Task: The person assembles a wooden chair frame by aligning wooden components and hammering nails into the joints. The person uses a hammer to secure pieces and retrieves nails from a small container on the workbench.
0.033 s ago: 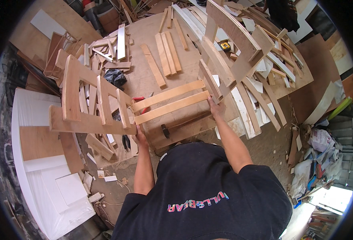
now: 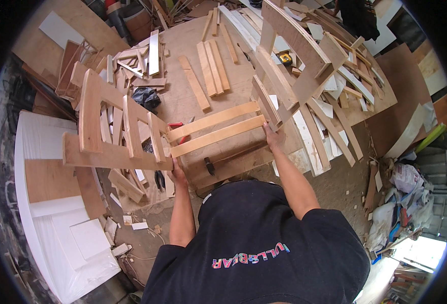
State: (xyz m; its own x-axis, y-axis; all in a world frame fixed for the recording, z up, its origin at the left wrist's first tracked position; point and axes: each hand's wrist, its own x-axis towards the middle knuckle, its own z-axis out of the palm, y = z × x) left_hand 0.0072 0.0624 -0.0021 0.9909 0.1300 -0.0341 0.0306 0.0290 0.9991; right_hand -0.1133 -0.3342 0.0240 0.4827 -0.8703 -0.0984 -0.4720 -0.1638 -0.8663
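A wooden frame stands on the worktable, with two pale slats running between a left plywood side panel and a right plywood side panel. My left hand is closed round the near end of the left panel, close to the front slat; some of its fingers are hidden beneath the wood. At the front slat's right end, my right hand grips the frame's near corner, thumb on top. A hammer lies just in front of the slats, and red-handled pliers lie partly hidden under their left end.
Beyond the slats, several loose wood strips lie on the worktable. Offcuts are heaped at left beside a black plastic bag. A yellow tape measure sits among boards at right. White panels lean at far left.
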